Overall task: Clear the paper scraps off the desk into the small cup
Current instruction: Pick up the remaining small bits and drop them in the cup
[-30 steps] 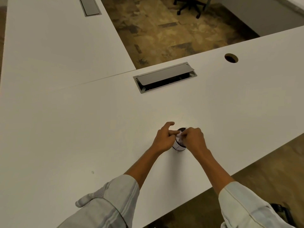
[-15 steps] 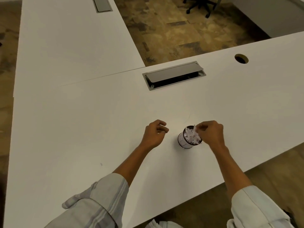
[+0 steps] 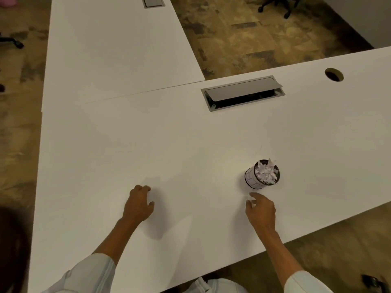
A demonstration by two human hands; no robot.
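While the cup point(image 3: 262, 175) stands upright on the white tabletop point(image 3: 179, 144), heaped with paper scraps point(image 3: 266, 171) that poke above its rim, both hands sit nearer the front edge. The right hand point(image 3: 261, 209) is just short of the cup, not touching it, fingers loose and slightly spread, holding nothing. The left hand point(image 3: 138, 205) is well apart to the left, fingers loosely curled toward the surface, also holding nothing. Wide bare tabletop lies between and beyond the hands. Farther back, a cable tray point(image 3: 243, 93) with its flap raised and a round hole point(image 3: 334, 74) lie near the rear edge.
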